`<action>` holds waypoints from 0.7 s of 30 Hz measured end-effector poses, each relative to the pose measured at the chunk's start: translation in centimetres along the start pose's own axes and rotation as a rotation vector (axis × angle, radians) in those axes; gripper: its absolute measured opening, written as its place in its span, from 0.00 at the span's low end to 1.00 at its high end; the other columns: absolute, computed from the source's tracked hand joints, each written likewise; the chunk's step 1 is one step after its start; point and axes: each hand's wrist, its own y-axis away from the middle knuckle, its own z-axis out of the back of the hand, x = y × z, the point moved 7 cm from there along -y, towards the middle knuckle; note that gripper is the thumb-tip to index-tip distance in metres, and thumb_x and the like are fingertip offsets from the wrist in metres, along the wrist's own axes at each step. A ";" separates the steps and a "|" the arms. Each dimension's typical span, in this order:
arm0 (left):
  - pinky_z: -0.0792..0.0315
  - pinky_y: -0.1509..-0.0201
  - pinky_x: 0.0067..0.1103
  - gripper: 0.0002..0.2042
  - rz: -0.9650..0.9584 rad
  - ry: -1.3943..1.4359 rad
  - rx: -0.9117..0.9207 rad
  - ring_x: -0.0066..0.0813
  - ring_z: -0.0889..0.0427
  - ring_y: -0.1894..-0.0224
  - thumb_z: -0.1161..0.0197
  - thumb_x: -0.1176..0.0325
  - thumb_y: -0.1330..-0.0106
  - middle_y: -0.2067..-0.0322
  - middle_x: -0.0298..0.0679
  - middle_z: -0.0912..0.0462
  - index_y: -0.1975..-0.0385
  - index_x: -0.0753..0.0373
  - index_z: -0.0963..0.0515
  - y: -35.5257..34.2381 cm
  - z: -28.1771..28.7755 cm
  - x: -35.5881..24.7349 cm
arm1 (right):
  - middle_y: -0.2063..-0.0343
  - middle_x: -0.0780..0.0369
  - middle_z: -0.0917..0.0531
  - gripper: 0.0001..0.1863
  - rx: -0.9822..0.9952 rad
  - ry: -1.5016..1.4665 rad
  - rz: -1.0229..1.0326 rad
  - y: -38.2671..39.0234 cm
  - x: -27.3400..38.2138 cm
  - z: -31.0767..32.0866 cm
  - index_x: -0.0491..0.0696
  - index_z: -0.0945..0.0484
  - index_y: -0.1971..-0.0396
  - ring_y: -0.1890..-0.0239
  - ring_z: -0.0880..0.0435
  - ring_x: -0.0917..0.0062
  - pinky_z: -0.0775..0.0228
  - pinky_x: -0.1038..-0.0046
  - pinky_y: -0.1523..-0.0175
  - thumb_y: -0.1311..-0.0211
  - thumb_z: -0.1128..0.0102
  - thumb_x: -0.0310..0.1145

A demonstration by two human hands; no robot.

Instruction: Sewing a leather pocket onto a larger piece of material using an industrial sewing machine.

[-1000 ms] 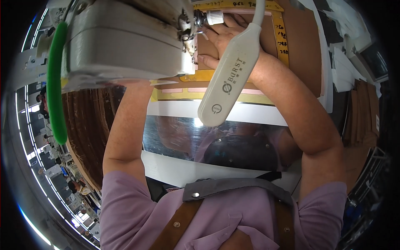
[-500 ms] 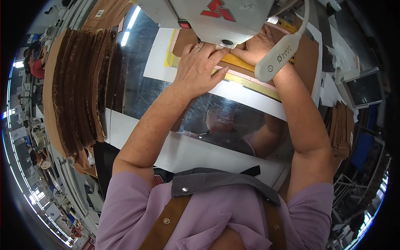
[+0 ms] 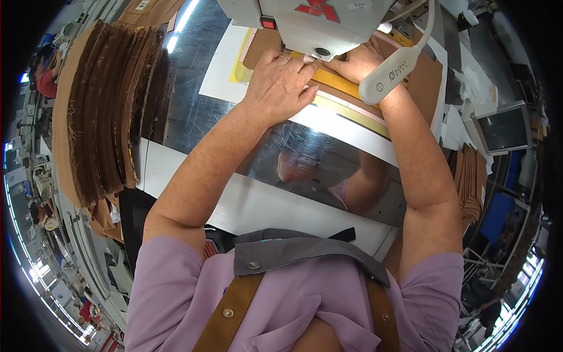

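Beneath the sewing machine head [image 3: 328, 38], both hands rest on a layered work sheet. It has a white base [image 3: 218, 84], a brown fabric piece [image 3: 427, 97], a mustard-yellow strip [image 3: 340, 81] and pale yellow and pink edging. My left hand [image 3: 280, 82] lies left of the needle area, fingers bent onto the layers, thumb apart; it wears a ring. My right hand [image 3: 360, 61] lies right of the needle area, thumb stretched toward it and other fingers reaching away. The machine head and a white lamp [image 3: 390, 76] partly cover that hand. Neither hand visibly holds anything.
A tall stack of brown fabric pieces [image 3: 97, 117] stands on the left of the shiny metal table plate [image 3: 293, 155]. More brown pieces [image 3: 472, 182] hang at the right, below a grey-framed screen [image 3: 501, 129]. Other people sit far left.
The whole view has shifted slightly. The fingers of my left hand are more bent and drawn in than before. My right hand stays on the sheet beside the needle area.
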 end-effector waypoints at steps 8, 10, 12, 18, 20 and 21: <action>0.32 0.51 0.31 0.26 0.174 0.043 0.172 0.39 0.15 0.75 0.39 0.52 0.36 0.80 0.45 0.15 0.44 0.64 0.22 -0.1 -1.2 -1.4 | 0.25 0.59 0.37 0.49 -0.040 -0.046 0.044 -0.7 -0.5 -0.8 0.59 0.39 0.24 0.19 0.54 0.58 0.64 0.46 0.19 0.43 0.38 0.67; 0.32 0.53 0.31 0.26 0.176 0.028 0.172 0.39 0.16 0.77 0.39 0.52 0.37 0.82 0.44 0.16 0.44 0.64 0.22 0.0 -1.0 -1.0 | 0.25 0.59 0.37 0.49 -0.040 -0.050 0.039 -0.5 0.1 -0.6 0.60 0.39 0.24 0.19 0.54 0.58 0.64 0.46 0.19 0.42 0.39 0.66; 0.31 0.55 0.31 0.26 0.161 0.022 0.166 0.39 0.16 0.78 0.39 0.52 0.37 0.83 0.43 0.17 0.44 0.64 0.21 -0.2 -1.2 -1.2 | 0.25 0.58 0.36 0.48 -0.047 -0.048 0.018 -0.4 -0.3 -0.3 0.60 0.39 0.24 0.19 0.54 0.58 0.64 0.46 0.19 0.42 0.39 0.65; 0.26 0.58 0.32 0.28 0.147 -0.008 0.168 0.38 0.14 0.77 0.40 0.50 0.36 0.81 0.42 0.16 0.43 0.66 0.23 -0.5 -1.9 -3.0 | 0.25 0.56 0.36 0.48 -0.049 -0.029 0.035 -0.4 0.1 -0.5 0.57 0.39 0.24 0.19 0.54 0.58 0.64 0.44 0.20 0.43 0.38 0.62; 0.25 0.60 0.33 0.30 0.211 0.006 0.222 0.39 0.14 0.77 0.40 0.49 0.35 0.81 0.42 0.15 0.42 0.68 0.23 -0.4 -2.0 -2.9 | 0.26 0.55 0.36 0.49 -0.025 0.014 -0.020 -0.2 0.0 -0.6 0.55 0.39 0.25 0.19 0.53 0.57 0.63 0.46 0.20 0.43 0.38 0.63; 0.25 0.60 0.33 0.30 0.210 0.008 0.222 0.39 0.14 0.77 0.40 0.49 0.35 0.81 0.42 0.15 0.42 0.68 0.23 -0.5 -1.9 -2.8 | 0.26 0.55 0.36 0.49 -0.024 0.015 -0.022 -0.2 0.0 -0.5 0.55 0.39 0.25 0.19 0.53 0.57 0.63 0.46 0.20 0.43 0.38 0.63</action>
